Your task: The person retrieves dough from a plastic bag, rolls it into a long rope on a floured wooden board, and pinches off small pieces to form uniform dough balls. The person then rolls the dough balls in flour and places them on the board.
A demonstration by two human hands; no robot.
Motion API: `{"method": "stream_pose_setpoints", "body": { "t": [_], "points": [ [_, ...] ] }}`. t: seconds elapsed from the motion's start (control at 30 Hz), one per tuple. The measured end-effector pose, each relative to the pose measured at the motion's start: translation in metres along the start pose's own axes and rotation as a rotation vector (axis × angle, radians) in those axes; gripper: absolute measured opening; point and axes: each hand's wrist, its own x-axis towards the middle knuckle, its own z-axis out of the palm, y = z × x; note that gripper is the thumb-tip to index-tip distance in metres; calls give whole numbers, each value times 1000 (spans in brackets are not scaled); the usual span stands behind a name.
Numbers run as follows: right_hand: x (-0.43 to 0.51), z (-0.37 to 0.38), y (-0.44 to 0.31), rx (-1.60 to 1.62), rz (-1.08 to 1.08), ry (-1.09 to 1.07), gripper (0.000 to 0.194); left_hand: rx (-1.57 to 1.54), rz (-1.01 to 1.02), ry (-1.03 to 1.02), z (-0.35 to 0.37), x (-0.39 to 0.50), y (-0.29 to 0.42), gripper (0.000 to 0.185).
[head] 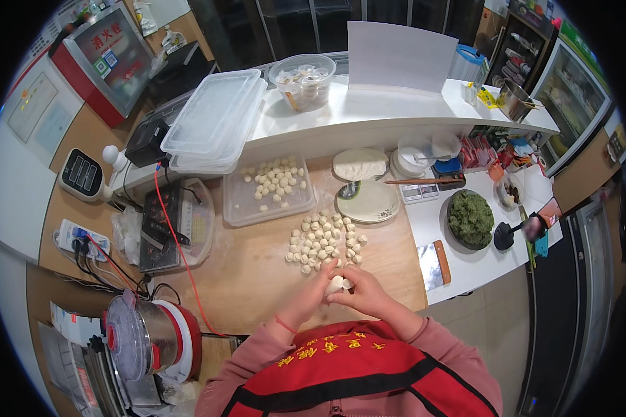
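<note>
Close to my body, above the near part of a wooden board [240, 292], both hands meet around pale dough [335, 285]. My left hand [313, 292] holds the main piece, while my right hand [362, 292] has its thumb and fingers on a smaller end of it; whether the two parts are joined is unclear. Just beyond my fingers lie many small dough pieces [321, 240] in loose rows. More dough balls [276, 180] sit in a translucent plastic tray [232, 208] at the board's far left.
Two oval plates [368, 200] are behind the pieces, one with flour [361, 164]. To the right are a dough scraper [434, 266], a bowl of green filling [470, 219], a digital scale [420, 193] and a phone stand [505, 235]. A red cable [175, 234] crosses the board's left side.
</note>
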Motion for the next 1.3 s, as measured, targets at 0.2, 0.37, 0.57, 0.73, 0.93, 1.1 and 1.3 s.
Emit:
{"method": "stream_pose_setpoints", "body": {
  "t": [0.2, 0.37, 0.57, 0.73, 0.93, 1.1, 1.3],
  "points": [
    [3, -2, -3, 255, 269, 16, 27, 73, -24, -297, -13, -6, 4, 39],
    [5, -3, -6, 388, 178, -8, 21, -177, -108, -314, -14, -12, 6, 34],
    [0, 0, -18, 551, 179, 7, 10, -424, -154, -287, -6, -15, 0, 30],
    [-8, 3, 0, 486, 229, 85, 11, -456, -183, -262, -2, -18, -4, 32],
    [-29, -23, 100, 437, 681, 429, 22, -514, 41, -154, -37, -18, 7, 37],
    [-28, 3, 165, -106, 863, 425, 32, -397, -87, -59, -37, -3, -16, 40],
    [41, 27, 147, 142, 625, 200, 28, -408, -105, -82, -30, 11, -35, 52]
  ]
}}
